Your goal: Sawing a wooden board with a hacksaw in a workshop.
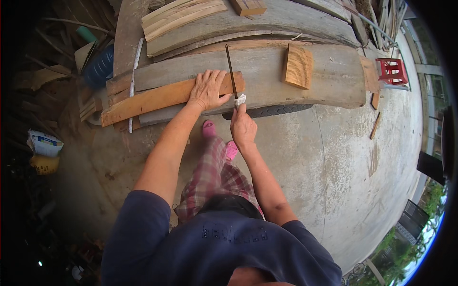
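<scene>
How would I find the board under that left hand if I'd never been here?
Find the wide grey planks in the upper half. On top of them, the left hand rests on a long, narrow board. It's orange-brown, unlike the grey planks, and longer than the chunky block to its right.

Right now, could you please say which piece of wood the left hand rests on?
The long orange board under the left hand; the planks beneath are grey, the block farther right untouched.

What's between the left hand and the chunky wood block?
In the head view: the orange plank's end, the thin dark blade, then a stretch of grey board.
</scene>
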`<state>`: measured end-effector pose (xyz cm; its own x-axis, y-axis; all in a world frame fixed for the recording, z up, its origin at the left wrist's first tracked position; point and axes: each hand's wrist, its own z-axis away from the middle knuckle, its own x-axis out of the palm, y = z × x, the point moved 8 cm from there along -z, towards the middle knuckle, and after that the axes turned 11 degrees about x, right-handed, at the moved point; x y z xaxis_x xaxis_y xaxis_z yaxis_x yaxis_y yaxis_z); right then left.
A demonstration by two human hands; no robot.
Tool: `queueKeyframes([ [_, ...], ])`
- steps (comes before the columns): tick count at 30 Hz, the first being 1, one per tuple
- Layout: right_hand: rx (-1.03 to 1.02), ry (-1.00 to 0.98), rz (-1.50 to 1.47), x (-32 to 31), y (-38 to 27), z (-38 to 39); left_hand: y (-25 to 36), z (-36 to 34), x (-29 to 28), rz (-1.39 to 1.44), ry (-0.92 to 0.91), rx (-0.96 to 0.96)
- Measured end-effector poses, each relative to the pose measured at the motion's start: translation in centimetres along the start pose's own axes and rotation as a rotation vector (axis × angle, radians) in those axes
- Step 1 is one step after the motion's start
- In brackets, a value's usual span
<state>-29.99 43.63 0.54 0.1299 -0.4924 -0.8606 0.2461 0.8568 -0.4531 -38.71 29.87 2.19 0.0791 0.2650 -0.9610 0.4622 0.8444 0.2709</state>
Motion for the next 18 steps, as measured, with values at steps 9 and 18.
queueKeyframes([
  [9,0.038,-0.060,0.050,0.8,2.9,3.8,-0.6,0.8,0.0,0.000,0.008,-0.006],
  [18,0.002,-0.002,-0.001,0.0,1.4,2.4,-0.3,0.3,0.2,0.010,-0.010,0.001],
])
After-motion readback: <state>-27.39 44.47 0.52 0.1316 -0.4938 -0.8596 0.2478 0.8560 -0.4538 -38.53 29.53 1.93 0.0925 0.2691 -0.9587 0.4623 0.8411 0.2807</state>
